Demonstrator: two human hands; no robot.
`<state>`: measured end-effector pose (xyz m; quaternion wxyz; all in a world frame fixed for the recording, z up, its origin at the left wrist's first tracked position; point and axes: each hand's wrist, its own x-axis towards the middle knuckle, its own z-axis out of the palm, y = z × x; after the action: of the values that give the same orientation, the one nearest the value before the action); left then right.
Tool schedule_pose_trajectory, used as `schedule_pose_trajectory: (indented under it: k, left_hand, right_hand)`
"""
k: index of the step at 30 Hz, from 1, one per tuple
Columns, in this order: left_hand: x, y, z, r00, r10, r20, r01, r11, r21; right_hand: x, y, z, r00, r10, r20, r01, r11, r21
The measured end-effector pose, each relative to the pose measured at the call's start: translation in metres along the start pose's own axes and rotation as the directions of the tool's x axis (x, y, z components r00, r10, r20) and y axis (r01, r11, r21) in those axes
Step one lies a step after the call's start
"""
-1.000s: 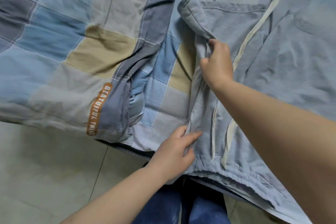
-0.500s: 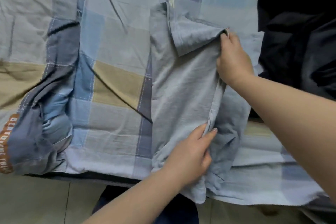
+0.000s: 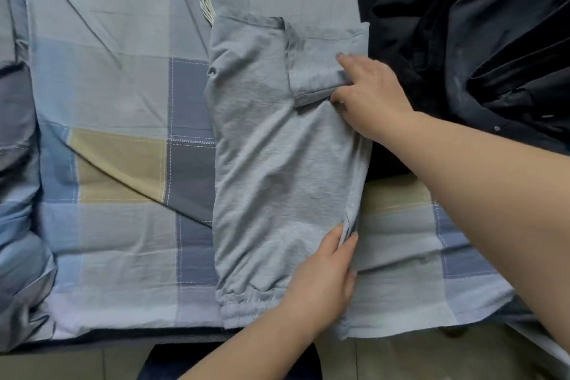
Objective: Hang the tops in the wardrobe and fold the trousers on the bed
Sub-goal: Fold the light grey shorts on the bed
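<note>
Patchwork bed (image 3: 117, 108): grey trousers (image 3: 277, 163) lie folded lengthwise.
My right hand (image 3: 373, 102) pinches the upper fold, my left hand (image 3: 324, 281) the side edge; next, I judge, fold crosswise.

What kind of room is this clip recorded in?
Most likely a bedroom: a checked quilt covers a bed whose edge meets a tiled floor, with grey trousers being folded on it and dark clothes piled beside.
</note>
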<state>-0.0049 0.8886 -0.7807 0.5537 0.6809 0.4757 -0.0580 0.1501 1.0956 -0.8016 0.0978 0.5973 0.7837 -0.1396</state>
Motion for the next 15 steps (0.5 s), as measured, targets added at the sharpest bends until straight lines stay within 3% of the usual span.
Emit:
schedule_pose_trajectory:
  k: [2, 3, 5, 7, 8, 10, 12, 13, 15]
  left_hand:
    - [0.003, -0.001, 0.003, 1.000, 0.000, 0.007, 0.000, 1.000, 0.012]
    - [0.004, -0.001, 0.004, 1.000, 0.001, 0.006, -0.001, 1.000, 0.013]
    - [0.006, -0.001, 0.008, 1.000, 0.004, -0.003, -0.004, 1.000, 0.007]
    - [0.007, -0.001, 0.012, 1.000, 0.007, -0.016, -0.007, 1.000, -0.006]
    - [0.007, -0.002, 0.013, 1.000, 0.007, -0.020, -0.007, 1.000, -0.013]
    - [0.008, -0.003, 0.016, 1.000, 0.008, -0.022, -0.008, 1.000, -0.013]
    - [0.006, -0.007, 0.018, 1.000, 0.023, -0.016, -0.023, 0.999, -0.033]
    - [0.005, -0.010, 0.018, 0.999, 0.034, -0.017, -0.035, 0.998, -0.059]
    - [0.001, -0.016, 0.015, 0.998, 0.043, -0.047, -0.048, 0.993, -0.109]
  right_hand:
    - [0.012, -0.003, 0.000, 0.993, -0.090, 0.080, 0.101, 0.985, -0.139]
    - [0.018, -0.006, 0.000, 0.992, -0.093, 0.090, 0.104, 0.987, -0.126]
    - [0.028, -0.014, -0.006, 0.999, -0.037, -0.031, 0.040, 0.993, 0.114]
    - [0.036, -0.014, -0.016, 0.967, 0.152, -0.205, -0.058, 0.913, 0.404]
    - [0.041, -0.010, -0.020, 0.935, 0.276, -0.221, -0.132, 0.851, 0.508]
    - [0.049, 0.008, -0.021, 0.883, 0.468, -0.047, -0.335, 0.696, 0.635]
    - [0.046, 0.025, -0.015, 0.842, 0.499, 0.205, -0.501, 0.584, 0.639]
    - [0.041, 0.029, -0.011, 0.837, 0.472, 0.278, -0.527, 0.555, 0.644]
    - [0.024, 0.029, -0.003, 0.856, 0.431, 0.286, -0.491, 0.501, 0.713]
